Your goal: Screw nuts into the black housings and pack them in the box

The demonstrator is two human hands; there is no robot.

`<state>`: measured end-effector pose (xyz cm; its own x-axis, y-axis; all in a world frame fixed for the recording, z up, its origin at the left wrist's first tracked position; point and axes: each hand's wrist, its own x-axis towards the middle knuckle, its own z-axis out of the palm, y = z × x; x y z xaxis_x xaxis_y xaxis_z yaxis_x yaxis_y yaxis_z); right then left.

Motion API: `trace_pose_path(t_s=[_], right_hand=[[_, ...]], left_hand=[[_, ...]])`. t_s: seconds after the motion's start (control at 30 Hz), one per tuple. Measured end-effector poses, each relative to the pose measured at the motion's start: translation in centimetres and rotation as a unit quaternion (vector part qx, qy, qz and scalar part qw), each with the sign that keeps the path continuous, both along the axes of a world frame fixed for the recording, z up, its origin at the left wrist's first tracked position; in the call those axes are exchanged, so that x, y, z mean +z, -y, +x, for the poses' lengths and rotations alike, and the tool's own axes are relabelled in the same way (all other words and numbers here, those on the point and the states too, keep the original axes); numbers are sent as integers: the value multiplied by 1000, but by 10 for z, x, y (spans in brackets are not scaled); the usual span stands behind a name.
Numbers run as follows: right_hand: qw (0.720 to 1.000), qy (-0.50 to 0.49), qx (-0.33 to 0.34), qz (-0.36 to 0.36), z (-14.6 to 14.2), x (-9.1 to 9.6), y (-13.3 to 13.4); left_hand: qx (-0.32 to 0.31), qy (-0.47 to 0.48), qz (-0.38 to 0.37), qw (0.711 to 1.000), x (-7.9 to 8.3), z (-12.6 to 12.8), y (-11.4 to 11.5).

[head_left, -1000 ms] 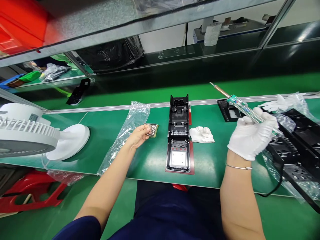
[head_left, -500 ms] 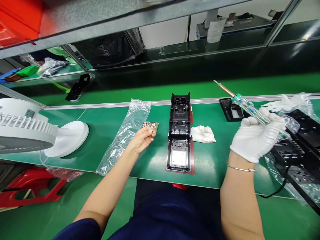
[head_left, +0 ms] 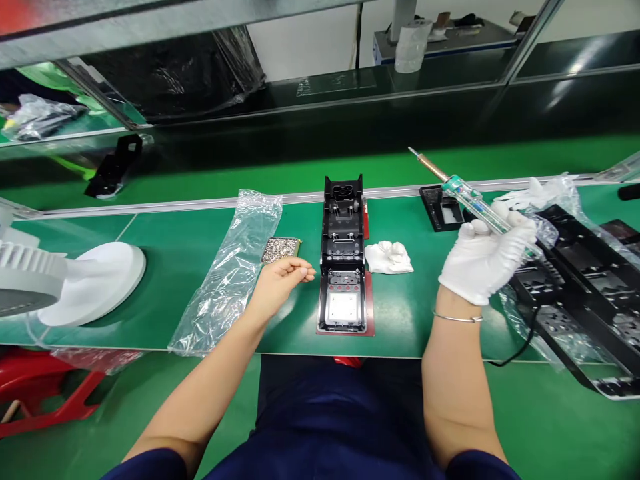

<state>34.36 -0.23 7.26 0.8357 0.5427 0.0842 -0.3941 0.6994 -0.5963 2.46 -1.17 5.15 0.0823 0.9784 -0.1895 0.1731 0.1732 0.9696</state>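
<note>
My bare left hand hovers between a small square box of tiny silvery pieces, perhaps screws, and the black plastic housing. Its thumb and fingers are pinched together; whatever they hold is too small to make out. The long housing lies open side up on a dark red mat, with a white square panel in its near end. In a white glove, my right hand is closed round a soldering iron with a clear green handle. The iron's tip points up and left, away from the housing.
A clear plastic bag lies left of the box, and a white fan stands farther left. Right of the housing are a crumpled white glove and a black frame. More black housings on plastic film fill the right side.
My left hand has moved off the box of small pieces, toward the housing. My right hand still holds the soldering iron up. The whole view has shifted a little.
</note>
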Motion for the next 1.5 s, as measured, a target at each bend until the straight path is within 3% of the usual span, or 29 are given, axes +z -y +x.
trace_pose_path(t_s=[0.27, 0.53, 0.73, 0.9, 1.17, 1.5], right_hand=[[999, 37, 7, -36, 6, -10, -3], [999, 26, 15, -32, 2, -4, 0], [999, 28, 10, -37, 3, -3, -1], [997, 46, 7, -56, 6, -9, -4], [995, 61, -11, -80, 3, -8, -2], [992, 79, -8, -98, 2, -7, -2]], left_hand=[[-72, -222, 143, 962, -8, 20, 9], [-123, -391, 280, 868, -16, 25, -1], [-137, -521, 309, 784, -24, 40, -2], [-143, -584, 301, 741, -24, 52, -4], [-174, -621, 287, 709, -19, 55, -6], [-190, -630, 264, 706, -15, 47, 16]])
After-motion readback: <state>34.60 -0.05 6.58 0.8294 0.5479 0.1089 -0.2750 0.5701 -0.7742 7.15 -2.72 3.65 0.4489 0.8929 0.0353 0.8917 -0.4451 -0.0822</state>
